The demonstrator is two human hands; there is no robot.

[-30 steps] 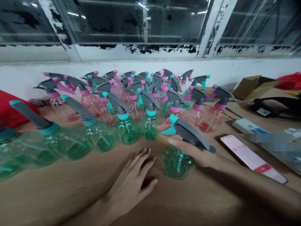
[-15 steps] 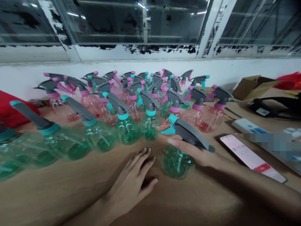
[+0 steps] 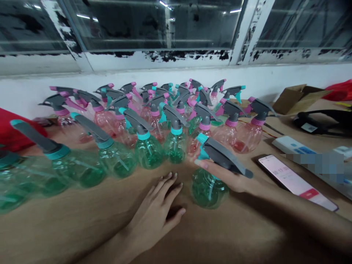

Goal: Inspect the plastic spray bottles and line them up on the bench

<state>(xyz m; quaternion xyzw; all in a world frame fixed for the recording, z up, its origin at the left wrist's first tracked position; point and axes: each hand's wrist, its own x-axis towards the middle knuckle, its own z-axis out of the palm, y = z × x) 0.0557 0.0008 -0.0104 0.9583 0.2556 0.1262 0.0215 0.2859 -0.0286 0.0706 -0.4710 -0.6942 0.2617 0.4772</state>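
Note:
My right hand (image 3: 233, 178) is wrapped round the neck of a green spray bottle (image 3: 210, 189) with a grey and turquoise head. Its fingers press the turquoise trigger (image 3: 204, 153) in towards the neck. The bottle stands upright at the table's middle, with some green tint low inside. Palm down on the wooden table (image 3: 82, 227), my left hand (image 3: 156, 209) lies open just left of that bottle, apart from it, holding nothing. Beyond my left fingertips stand two more green spray bottles (image 3: 149, 151) with turquoise collars.
Several pink spray bottles (image 3: 249, 135) and green ones crowd the back, below a window. More green bottles (image 3: 79, 167) line the left, near a red bag (image 3: 19, 132). At right lie a phone (image 3: 297, 179), a white power strip (image 3: 294, 148), a black strap (image 3: 327, 123) and a cardboard box (image 3: 297, 99).
The fingers of my right hand have pulled the turquoise trigger back; it stuck out to the left before. My left hand stays where it was. The view has shifted very slightly.

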